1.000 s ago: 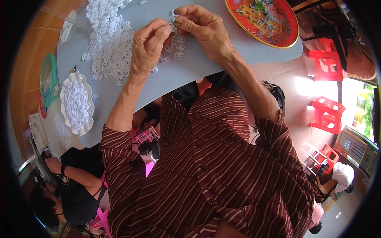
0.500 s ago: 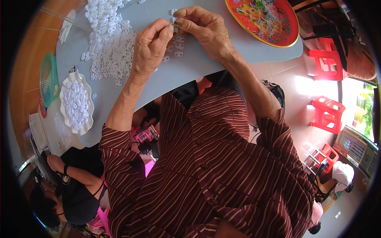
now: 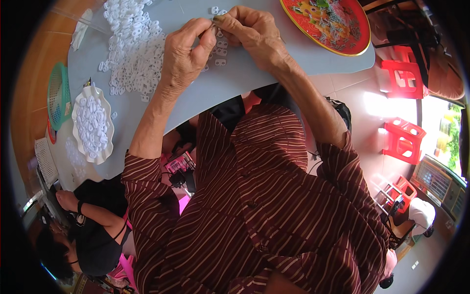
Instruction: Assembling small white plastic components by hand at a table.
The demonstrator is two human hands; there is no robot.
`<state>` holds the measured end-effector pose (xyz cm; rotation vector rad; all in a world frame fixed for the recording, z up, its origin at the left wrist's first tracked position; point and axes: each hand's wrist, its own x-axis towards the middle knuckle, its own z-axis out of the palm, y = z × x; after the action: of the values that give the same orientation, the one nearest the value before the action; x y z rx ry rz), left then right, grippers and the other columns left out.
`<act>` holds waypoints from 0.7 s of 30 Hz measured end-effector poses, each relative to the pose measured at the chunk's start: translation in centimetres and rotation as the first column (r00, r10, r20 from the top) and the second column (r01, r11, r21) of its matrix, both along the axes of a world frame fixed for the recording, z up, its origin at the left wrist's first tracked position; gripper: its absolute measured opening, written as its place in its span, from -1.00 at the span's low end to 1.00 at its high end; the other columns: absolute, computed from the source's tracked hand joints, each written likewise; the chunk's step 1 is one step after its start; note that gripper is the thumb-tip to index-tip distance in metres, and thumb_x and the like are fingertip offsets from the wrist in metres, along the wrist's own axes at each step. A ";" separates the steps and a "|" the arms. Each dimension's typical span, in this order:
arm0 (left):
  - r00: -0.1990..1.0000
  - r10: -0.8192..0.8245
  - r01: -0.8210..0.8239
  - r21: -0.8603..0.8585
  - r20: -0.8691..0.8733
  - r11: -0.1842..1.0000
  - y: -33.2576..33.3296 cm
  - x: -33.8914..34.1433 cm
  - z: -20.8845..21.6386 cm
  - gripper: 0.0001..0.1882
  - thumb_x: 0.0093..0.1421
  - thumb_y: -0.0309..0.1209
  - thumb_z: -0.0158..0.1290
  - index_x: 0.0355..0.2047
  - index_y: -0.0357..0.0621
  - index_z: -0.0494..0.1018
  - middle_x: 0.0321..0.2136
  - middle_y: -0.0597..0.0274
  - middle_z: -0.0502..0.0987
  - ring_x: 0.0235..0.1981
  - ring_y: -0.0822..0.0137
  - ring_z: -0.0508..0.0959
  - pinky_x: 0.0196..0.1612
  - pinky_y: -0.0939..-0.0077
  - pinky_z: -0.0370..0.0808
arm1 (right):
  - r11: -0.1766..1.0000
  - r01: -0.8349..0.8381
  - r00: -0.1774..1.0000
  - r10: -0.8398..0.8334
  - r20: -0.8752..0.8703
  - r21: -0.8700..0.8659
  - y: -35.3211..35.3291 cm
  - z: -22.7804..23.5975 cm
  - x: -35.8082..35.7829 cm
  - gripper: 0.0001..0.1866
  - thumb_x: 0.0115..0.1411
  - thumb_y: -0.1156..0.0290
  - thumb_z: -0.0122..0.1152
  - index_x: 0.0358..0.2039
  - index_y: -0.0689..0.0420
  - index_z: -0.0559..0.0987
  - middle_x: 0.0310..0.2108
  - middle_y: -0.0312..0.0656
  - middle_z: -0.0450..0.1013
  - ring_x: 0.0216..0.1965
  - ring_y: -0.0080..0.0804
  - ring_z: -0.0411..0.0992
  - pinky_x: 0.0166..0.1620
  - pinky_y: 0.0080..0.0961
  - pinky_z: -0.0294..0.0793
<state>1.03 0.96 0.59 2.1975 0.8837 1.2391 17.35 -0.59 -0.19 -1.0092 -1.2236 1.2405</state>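
Note:
My left hand (image 3: 188, 51) and my right hand (image 3: 252, 36) meet fingertip to fingertip over the grey table (image 3: 196, 100). Both are pinched closed; whatever sits between the tips is too small and hidden to make out. Left of my left hand spreads a large heap of small white plastic pieces with holes (image 3: 139, 61). A few more white pieces (image 3: 221, 62) lie under and beside my right hand. To the right stands a round red tray (image 3: 363, 32) with a yellow rim and a flower pattern, holding many small silvery metal pieces (image 3: 338, 29).
A wavy-edged white dish (image 3: 108, 147) of white pieces stands at the left, near a green basket (image 3: 58, 95). A person in black (image 3: 100, 247) sits at lower left. Red stools (image 3: 404, 139) stand on the floor at right.
My fingertips remain together. My right hand's fingers have curled in and turned slightly, and the left hand has shifted a little. The table things appear nudged slightly by head movement.

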 end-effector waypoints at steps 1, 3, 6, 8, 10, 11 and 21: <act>1.000 -0.003 0.003 0.002 0.000 1.000 0.1 -0.1 0.0 -0.85 0.22 -0.38 0.00 -0.40 -0.21 0.43 -0.66 0.40 0.37 -0.59 0.58 0.35 -0.53 0.64 0.32 | 0.998 -0.037 0.999 0.037 -0.012 -0.043 0.3 -0.2 0.2 -0.72 0.19 0.23 0.19 -0.47 0.21 0.54 -0.61 -0.40 0.38 -0.55 -0.72 0.26 -0.47 -0.72 0.30; 0.999 -0.016 0.022 -0.232 0.028 0.973 0.1 -0.3 -0.1 -0.85 0.22 -0.38 0.00 -0.40 -0.20 0.43 -0.66 0.40 0.39 -0.58 0.59 0.38 -0.52 0.64 0.33 | 0.994 -0.072 0.997 0.071 -0.025 -0.082 0.4 -0.4 0.7 -0.72 0.19 0.23 0.19 -0.48 0.20 0.54 -0.61 -0.41 0.37 -0.56 -0.71 0.26 -0.47 -0.72 0.30; 0.995 -0.006 0.042 -0.343 0.103 0.938 -0.1 0.0 0.4 -0.85 0.21 -0.37 0.01 -0.41 -0.20 0.44 -0.66 0.42 0.39 -0.58 0.59 0.37 -0.52 0.65 0.33 | 0.991 -0.085 0.987 0.069 -0.146 -0.106 0.1 -0.1 1.0 -0.71 0.18 0.20 0.19 -0.47 0.19 0.54 -0.60 -0.42 0.37 -0.55 -0.71 0.25 -0.46 -0.72 0.30; 0.992 0.008 0.039 -0.365 0.127 0.930 -0.1 -0.1 0.3 -0.85 0.20 -0.37 0.02 -0.42 -0.20 0.44 -0.66 0.43 0.39 -0.59 0.60 0.36 -0.51 0.66 0.33 | 1.000 -0.014 0.999 0.014 -0.040 -0.015 -0.6 0.7 0.7 -0.71 0.19 0.19 0.19 -0.46 0.18 0.55 -0.58 -0.42 0.39 -0.54 -0.71 0.26 -0.45 -0.71 0.31; 0.988 0.020 0.040 -0.387 0.151 0.921 -0.1 -0.2 0.3 -0.85 0.20 -0.37 0.02 -0.43 -0.20 0.44 -0.66 0.43 0.39 -0.59 0.60 0.35 -0.51 0.66 0.33 | 1.000 -0.019 0.998 0.019 -0.057 0.006 -0.5 0.5 0.3 -0.72 0.19 0.20 0.19 -0.45 0.18 0.55 -0.58 -0.41 0.40 -0.54 -0.72 0.27 -0.45 -0.71 0.32; 0.991 -0.001 0.055 -0.400 0.134 0.915 -0.1 -0.2 0.3 -0.84 0.19 -0.36 0.03 -0.43 -0.20 0.44 -0.66 0.44 0.39 -0.59 0.60 0.34 -0.50 0.67 0.33 | 0.999 -0.021 0.997 0.023 -0.073 0.029 -0.5 0.4 0.2 -0.73 0.19 0.21 0.19 -0.44 0.18 0.56 -0.57 -0.41 0.41 -0.54 -0.72 0.28 -0.45 -0.71 0.33; 0.968 -0.015 0.123 -0.423 0.249 0.898 -0.4 0.0 -0.7 -0.83 0.21 -0.33 0.03 -0.36 -0.18 0.50 -0.63 0.43 0.43 -0.57 0.60 0.36 -0.49 0.67 0.33 | 0.997 0.064 0.997 -0.063 -0.042 0.030 -0.7 -0.3 -0.7 -0.77 0.15 0.27 0.24 -0.38 0.20 0.58 -0.52 -0.36 0.49 -0.54 -0.72 0.31 -0.44 -0.71 0.35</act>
<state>1.06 0.58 -0.08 1.6710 0.8748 1.1147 16.68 -1.30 -0.49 -0.9879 -1.1665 1.1840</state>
